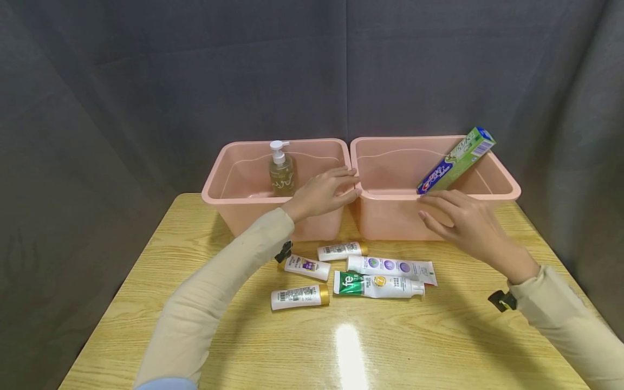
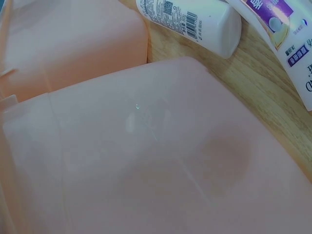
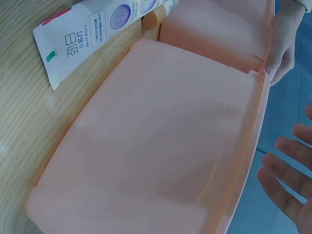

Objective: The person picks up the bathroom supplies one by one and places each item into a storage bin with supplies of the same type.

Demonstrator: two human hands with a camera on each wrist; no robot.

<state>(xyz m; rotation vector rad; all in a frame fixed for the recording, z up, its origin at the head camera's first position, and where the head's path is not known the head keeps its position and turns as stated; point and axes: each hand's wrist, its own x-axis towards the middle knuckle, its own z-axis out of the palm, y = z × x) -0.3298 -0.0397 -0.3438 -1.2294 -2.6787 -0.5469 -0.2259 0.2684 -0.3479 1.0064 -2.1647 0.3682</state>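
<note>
My left hand [image 1: 324, 192] reaches over the left pink bin [image 1: 276, 200], its fingertips at the adjoining rims; whether they press on the plastic is unclear. In the right wrist view, that left hand [image 3: 286, 44] appears beside the rim junction. My right hand [image 1: 460, 222] hovers at the front rim of the right pink bin [image 1: 390, 216], fingers spread and holding nothing. A pump bottle [image 1: 283, 176] stands inside the left bin. Inside the right one, a green and blue toothpaste box [image 1: 455, 162] leans up past the rim.
Before the bins lie a green and white toothpaste tube [image 1: 385, 286], a white toothpaste tube [image 1: 414, 269], and white bottles with gold caps: a front bottle [image 1: 297, 297], a middle bottle [image 1: 307, 267] and a back bottle [image 1: 340, 251]. A dark curtain [image 1: 273, 70] hangs behind the wooden table [image 1: 273, 357].
</note>
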